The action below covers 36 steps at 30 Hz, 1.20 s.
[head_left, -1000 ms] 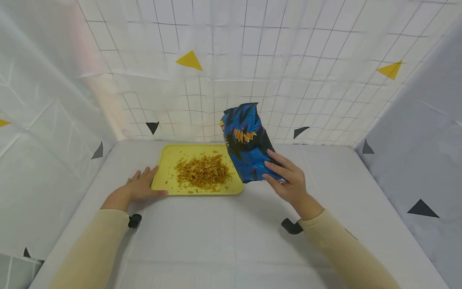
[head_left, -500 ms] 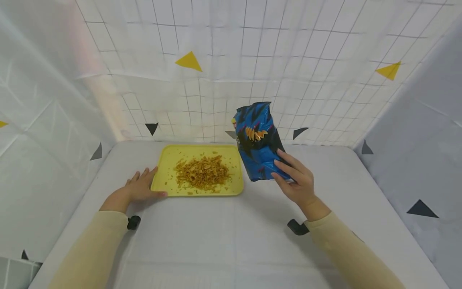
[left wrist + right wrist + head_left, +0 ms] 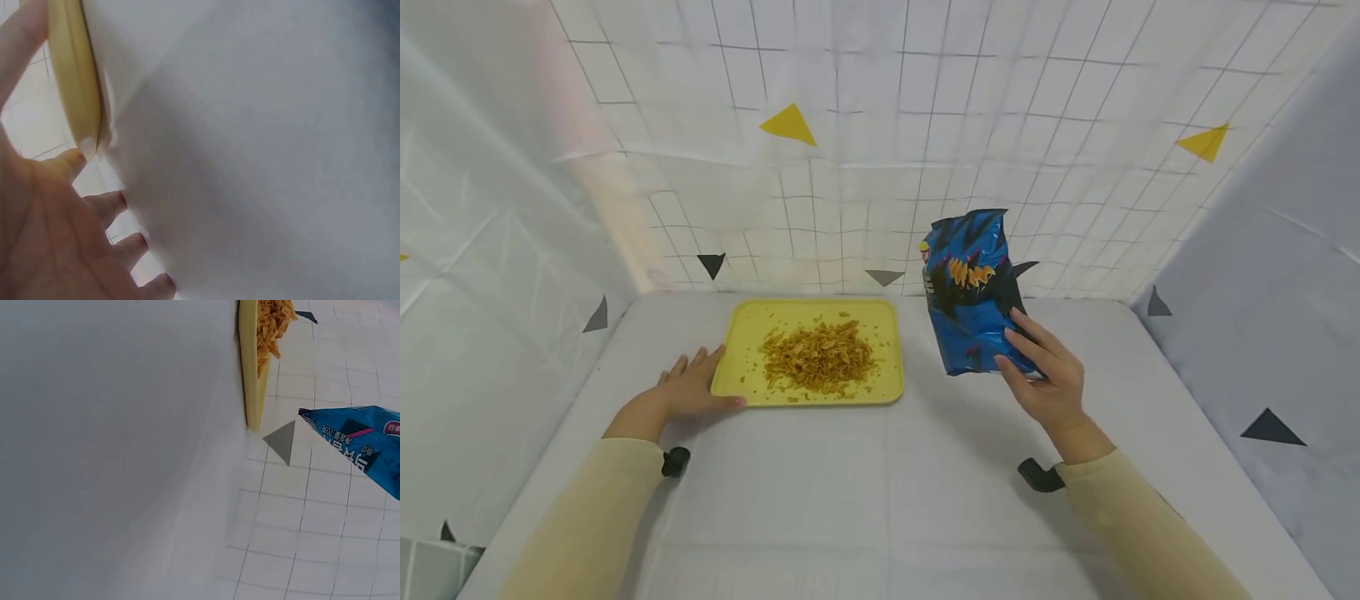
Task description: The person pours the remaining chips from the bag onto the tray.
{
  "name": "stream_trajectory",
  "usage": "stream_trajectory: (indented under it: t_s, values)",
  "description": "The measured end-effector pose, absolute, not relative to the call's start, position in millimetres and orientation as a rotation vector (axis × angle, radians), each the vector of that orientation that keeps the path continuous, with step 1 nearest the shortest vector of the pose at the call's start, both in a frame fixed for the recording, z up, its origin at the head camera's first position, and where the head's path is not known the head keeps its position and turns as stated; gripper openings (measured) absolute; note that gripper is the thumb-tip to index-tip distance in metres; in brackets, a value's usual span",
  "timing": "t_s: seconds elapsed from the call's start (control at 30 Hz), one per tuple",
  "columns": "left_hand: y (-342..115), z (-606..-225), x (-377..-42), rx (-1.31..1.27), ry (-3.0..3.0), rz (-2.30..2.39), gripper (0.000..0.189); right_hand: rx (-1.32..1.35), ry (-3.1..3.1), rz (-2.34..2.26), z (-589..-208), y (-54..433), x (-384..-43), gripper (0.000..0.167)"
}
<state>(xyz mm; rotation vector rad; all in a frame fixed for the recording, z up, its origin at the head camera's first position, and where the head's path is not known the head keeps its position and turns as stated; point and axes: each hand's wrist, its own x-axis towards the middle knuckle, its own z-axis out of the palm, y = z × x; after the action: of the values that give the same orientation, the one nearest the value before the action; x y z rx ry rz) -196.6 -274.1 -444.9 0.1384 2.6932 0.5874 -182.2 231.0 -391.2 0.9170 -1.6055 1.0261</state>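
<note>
The right hand [image 3: 1047, 377] grips the lower part of a blue snack bag [image 3: 973, 292], fingers curled round its front, holding it upright above the white table [image 3: 880, 492], its long axis near vertical and its top leaning slightly left. The bag hangs just right of the yellow tray [image 3: 739, 350] (apart from it, with a strip of bare table between). The left hand [image 3: 688, 392] lies flat, fingers straight, thumb touching the tray's near left corner. A heap of golden crumbs [image 3: 817, 357] fills the tray's middle. To the right, open table runs to the grid-patterned walls [image 3: 880, 125].
</note>
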Motion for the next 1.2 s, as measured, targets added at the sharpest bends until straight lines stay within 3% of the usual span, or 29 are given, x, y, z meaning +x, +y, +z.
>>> stream_trajectory:
  t_s: [0.97,1.2]
  values:
    - [-276.9,-448.9,-197.9,0.14,2.697,0.577,0.123,0.684,-1.796,0.928,-422.1,295.7,-181.0,0.054]
    - [-275.1,-445.5,-196.9,0.135,2.695,0.574,0.121,0.562,-1.839,0.934,-398.8,291.7,-161.3,0.039]
